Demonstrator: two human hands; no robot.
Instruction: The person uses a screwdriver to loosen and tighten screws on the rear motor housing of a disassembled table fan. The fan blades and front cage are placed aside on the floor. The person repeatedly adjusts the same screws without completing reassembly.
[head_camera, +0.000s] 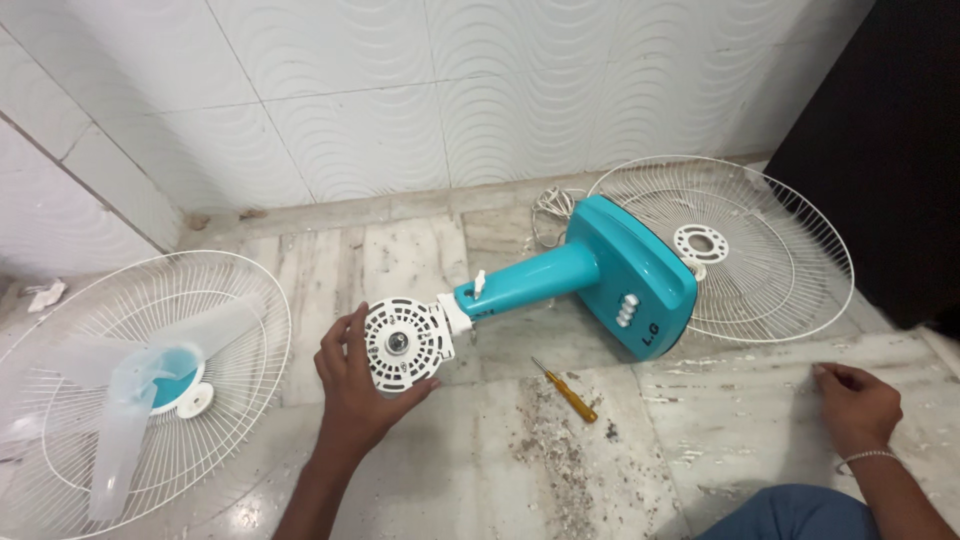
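The left hand (355, 385) has its grip wrapped around the white motor (405, 345) of the teal fan (600, 280), which lies on the floor at centre. The right hand (855, 400) rests at 4 o'clock, fingers loosely curled, holding nothing. If the motor were turned, the heavy base could likely swing and bend the grille beneath it, or roll over the screwdriver (567, 391) at 6 o'clock. Count: two grilles (780, 290), one blade (140, 375), one screwdriver, one fan.
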